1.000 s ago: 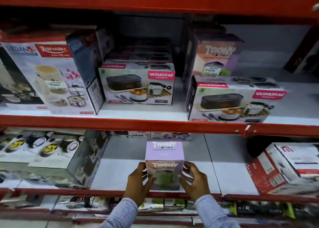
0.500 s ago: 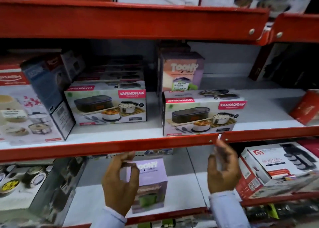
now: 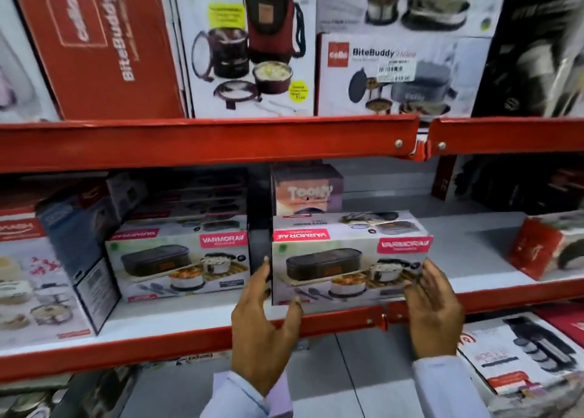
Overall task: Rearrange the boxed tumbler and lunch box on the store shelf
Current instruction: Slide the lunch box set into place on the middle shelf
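A white Varmora lunch box carton [image 3: 341, 259] stands at the front of the middle shelf [image 3: 158, 345]. My left hand [image 3: 262, 332] grips its left end, thumb on the lower front edge. My right hand [image 3: 433, 307] holds its right end, fingers across the front. Directly behind the carton stands a Toony tumbler box [image 3: 308, 193], pink and purple, its lower part hidden. The purple tumbler box on the lower shelf is out of sight.
A second Varmora carton [image 3: 177, 259] stands just left, a narrow gap between them. A blue box [image 3: 79, 243] leans further left. A red box [image 3: 543, 247] lies at the right. The red upper beam [image 3: 189, 142] hangs overhead. A white carton [image 3: 518, 354] sits lower right.
Both hands let go of the purple tumbler box on the lower shelf, rose to the middle shelf and closed on the right Varmora carton. The view tilted upward.
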